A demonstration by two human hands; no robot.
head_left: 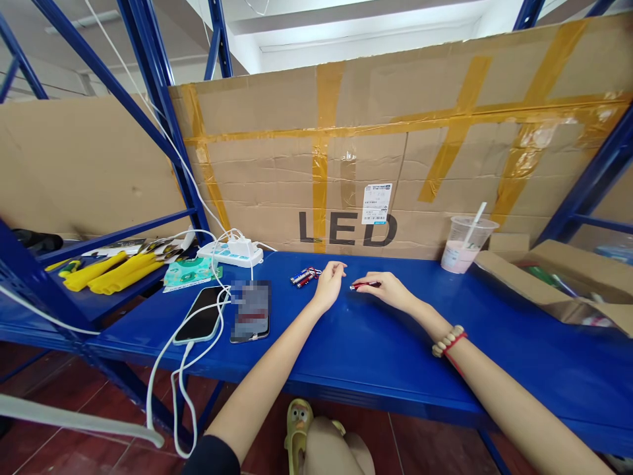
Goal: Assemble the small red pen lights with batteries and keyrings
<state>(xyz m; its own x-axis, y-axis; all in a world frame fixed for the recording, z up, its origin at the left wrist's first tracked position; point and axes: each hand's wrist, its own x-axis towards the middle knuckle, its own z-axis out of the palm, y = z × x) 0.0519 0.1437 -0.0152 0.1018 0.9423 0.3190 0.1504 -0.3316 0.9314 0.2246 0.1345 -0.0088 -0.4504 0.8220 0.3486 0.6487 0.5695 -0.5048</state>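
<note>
R hand (390,290) is pinching a slim dark-red stick (366,285) w/ a bright silvery tip, held low over the middle of the blue shelf (386,356), tip pointing toward the L hand (329,287). That one's loosely curled, just beside a few blue, red & silver batteries (305,277); can't tell if it's gripping anything. Clear plastic cup (455,236) to the R: part-full of pink drink, w/ white straw (475,221) leaning. Open cardboard box (514,280) beyond has green & other bits inside, too small to ID.
</note>
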